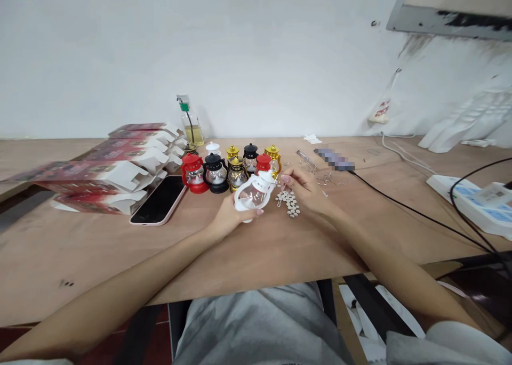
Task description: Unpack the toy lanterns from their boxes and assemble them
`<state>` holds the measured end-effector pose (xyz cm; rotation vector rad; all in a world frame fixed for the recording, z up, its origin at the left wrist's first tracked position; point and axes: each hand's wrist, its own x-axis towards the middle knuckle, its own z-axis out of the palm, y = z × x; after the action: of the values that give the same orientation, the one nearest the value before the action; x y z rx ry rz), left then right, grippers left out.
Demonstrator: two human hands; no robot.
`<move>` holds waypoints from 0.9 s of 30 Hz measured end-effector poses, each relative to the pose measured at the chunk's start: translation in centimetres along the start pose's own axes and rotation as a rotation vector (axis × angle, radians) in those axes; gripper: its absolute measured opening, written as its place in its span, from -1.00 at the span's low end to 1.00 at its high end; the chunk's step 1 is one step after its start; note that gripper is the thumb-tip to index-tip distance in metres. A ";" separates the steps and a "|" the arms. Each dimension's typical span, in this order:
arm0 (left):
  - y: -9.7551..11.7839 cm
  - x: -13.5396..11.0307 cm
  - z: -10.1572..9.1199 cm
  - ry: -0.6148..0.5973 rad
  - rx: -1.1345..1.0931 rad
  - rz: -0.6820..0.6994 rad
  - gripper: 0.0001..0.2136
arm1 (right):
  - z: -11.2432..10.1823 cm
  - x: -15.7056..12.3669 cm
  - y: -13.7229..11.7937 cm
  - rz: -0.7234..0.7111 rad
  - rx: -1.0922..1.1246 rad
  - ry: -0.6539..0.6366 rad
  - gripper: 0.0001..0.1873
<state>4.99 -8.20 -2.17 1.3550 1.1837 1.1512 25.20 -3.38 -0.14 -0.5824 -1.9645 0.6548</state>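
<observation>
My left hand [230, 216] is wrapped round a small white toy lantern [254, 192], holding it tilted just above the wooden table [120, 258]. My right hand [306, 190] is right beside the lantern's top, fingers curled in a pinch on something I cannot make out. A cluster of small round button cells [290, 203] lies on the table under my right hand. Behind the lantern stand several little lanterns in red [193, 173], black [216, 173] and gold [272, 157].
A stack of flat red-and-white boxes [104, 173] lies at the left, with a black phone [160, 201] beside it. A small bottle of yellowish liquid [191, 122] stands by the wall. A black cable [408, 210] crosses the right side toward a white power strip [468, 200].
</observation>
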 end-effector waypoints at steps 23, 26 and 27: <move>0.1 0.2 -0.5 0.079 -0.082 -0.036 -0.49 | -6.9 0.9 7.6 0.384 -0.626 0.325 -0.83; 0.0 0.2 -0.5 0.075 -0.082 -0.035 -0.51 | -7.6 0.6 7.7 0.388 -0.887 0.173 -0.83; 0.0 0.2 -0.6 0.073 -0.080 -0.035 -0.51 | -7.8 0.6 7.7 0.389 -0.927 0.139 -0.83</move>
<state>4.44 -7.92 -2.14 1.2367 1.1964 1.2185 32.88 4.27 -1.67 -1.5468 -1.9648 -0.1313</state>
